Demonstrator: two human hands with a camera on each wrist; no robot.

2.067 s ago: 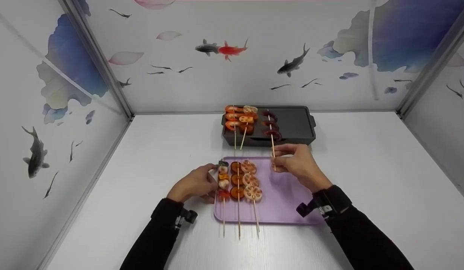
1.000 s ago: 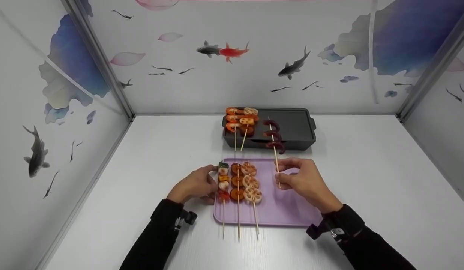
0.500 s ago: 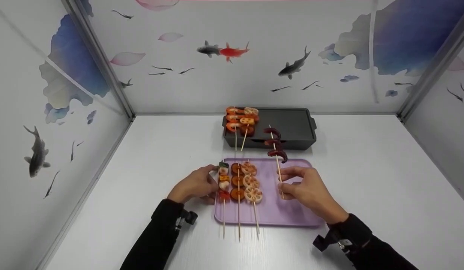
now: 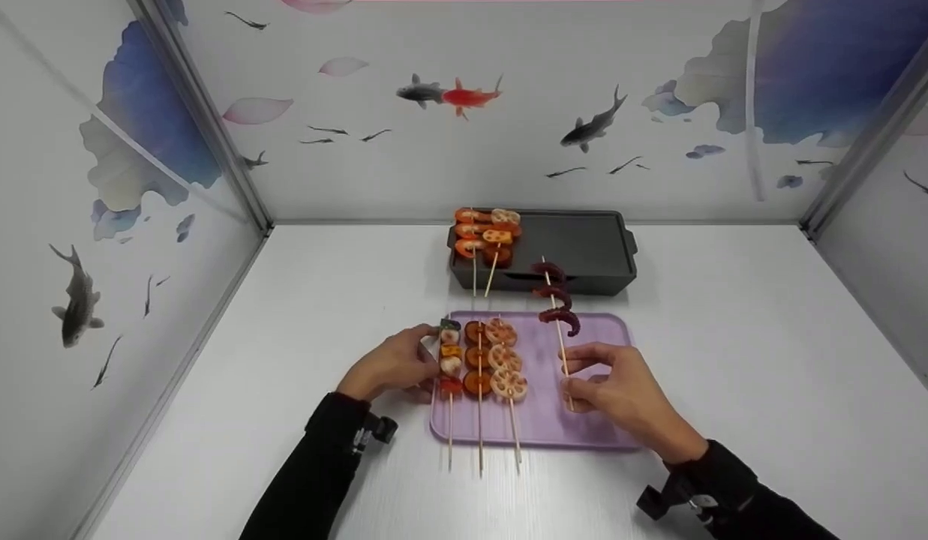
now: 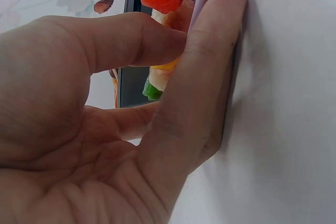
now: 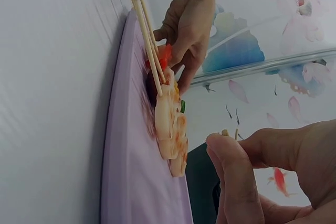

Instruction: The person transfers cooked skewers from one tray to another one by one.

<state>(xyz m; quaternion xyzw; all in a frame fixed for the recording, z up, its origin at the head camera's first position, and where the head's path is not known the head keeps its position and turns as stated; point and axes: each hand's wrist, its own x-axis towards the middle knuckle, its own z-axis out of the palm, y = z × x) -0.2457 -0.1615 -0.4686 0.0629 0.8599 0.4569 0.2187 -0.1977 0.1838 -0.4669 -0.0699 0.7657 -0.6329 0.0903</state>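
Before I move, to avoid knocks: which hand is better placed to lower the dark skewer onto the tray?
Probably the right hand: it pinches the dark skewer over the bare side of the tray. The left hand is at the opposite edge beside other skewers.

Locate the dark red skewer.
In the head view, the right hand holds the dark red skewer partly over the purple tray, right of the lotus root slices.

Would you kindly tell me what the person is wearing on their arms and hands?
The person wears plain, long black sleeves. The left hand and right hand are bare, without gloves. Around each wrist is a black band, with a small black block jutting out and a silvery fitting near it.
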